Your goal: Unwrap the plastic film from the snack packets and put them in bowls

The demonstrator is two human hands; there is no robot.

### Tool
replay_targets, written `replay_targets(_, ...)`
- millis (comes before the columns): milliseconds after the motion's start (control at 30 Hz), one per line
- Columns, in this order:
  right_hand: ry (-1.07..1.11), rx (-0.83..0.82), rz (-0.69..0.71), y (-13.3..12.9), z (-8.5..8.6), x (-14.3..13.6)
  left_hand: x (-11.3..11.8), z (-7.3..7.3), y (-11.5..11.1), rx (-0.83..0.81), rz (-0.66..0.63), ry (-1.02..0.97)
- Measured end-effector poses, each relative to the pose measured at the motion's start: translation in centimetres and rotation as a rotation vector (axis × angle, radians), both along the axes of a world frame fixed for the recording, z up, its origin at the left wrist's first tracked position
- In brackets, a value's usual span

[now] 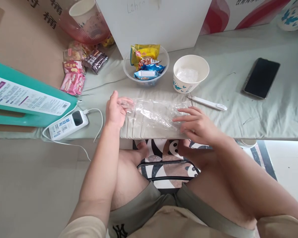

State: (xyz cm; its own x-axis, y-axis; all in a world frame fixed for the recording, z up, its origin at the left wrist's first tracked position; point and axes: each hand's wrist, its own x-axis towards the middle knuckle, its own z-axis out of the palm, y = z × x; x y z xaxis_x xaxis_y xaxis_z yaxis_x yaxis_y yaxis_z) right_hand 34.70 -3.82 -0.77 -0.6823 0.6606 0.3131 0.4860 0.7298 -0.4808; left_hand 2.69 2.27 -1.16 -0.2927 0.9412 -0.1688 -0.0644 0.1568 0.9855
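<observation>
Head view: clear plastic bag (151, 115) lies stretched crosswise on the pale cloth of the bench (238, 122), near the front edge, between the two hands. Left hand (116, 112) is at its left end, thumb up and apart, fingers (124, 99) partly bent against the film (whether they pinch it, can't tell). Right hand (200, 125) is over the right end, fingers loose and spread, tips on the film, not clenched.

Beyond the bag: clear bowl (127, 71) with wrapped snacks (149, 53), yellow and blue ones showing. Just right of it, paper cup (185, 85) with blue leaf print, crumpled clear plastic (187, 75) inside. Slim white tool (208, 103) lies in front of the cup, near the right hand; dark phone (261, 78) lies flat farther right.

Left side: white power bank (69, 125) near the bench edge, white cable (99, 114) plugged in, beside a green container (29, 96). Snack packets (73, 83) (pink, one dark) sit behind. White box (154, 23) stands behind the bowl.
</observation>
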Motion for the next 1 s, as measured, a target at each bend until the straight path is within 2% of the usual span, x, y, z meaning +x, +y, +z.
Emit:
replay_targets(100,-0.084,-0.096,-0.016,-0.1,-0.1,-0.1,0.1,0.3,-0.3,0.004,-0.045,-0.008)
replay_targets(167,-0.06,-0.104,-0.065,0.0,0.0,-0.1,0.2,0.6,-0.6,-0.006,-0.101,-0.037)
replay_targets(367,0.229,0.025,-0.529,0.8,0.4,-0.4,0.0,2.0,-1.6,-0.072,-0.302,-0.117)
replay_targets(467,0.386,-0.065,-0.595,1.0,0.9,-0.3,-0.4,2.6,-2.1,-0.089,-0.42,-0.15)
replay_targets(533,0.527,-0.235,-0.539,1.1,1.2,-0.4,-0.4,2.8,-2.6,-0.097,-0.51,-0.207)
replay_targets(633,0.678,-0.577,-0.312,1.0,1.3,-1.2,0.0,2.9,-3.1,-0.107,-0.659,-0.306)
replay_targets(700,0.656,-0.766,-0.139,0.8,1.2,-2.2,0.5,2.8,-3.3,-0.104,-0.751,-0.348)
replay_targets(767,0.519,-0.955,-0.004,0.5,1.1,-3.3,0.9,2.7,-3.3,-0.098,-0.821,-0.344)
replay_targets(833,0.32,-1.103,0.065,0.2,1.3,-4.0,1.0,2.6,-3.0,-0.087,-0.823,-0.28)
replay_targets(867,0.245,-1.134,0.058,0.1,1.5,-4.1,0.9,2.5,-2.8,-0.073,-0.783,-0.235)
replay_targets(933,0.19,-1.113,-0.027,0.1,2.0,-3.9,0.5,2.3,-2.3,-0.03,-0.623,-0.174)
replay_targets(1000,0.242,-1.051,-0.162,0.1,2.5,-3.5,0.3,2.1,-1.9,0.016,-0.438,-0.184)
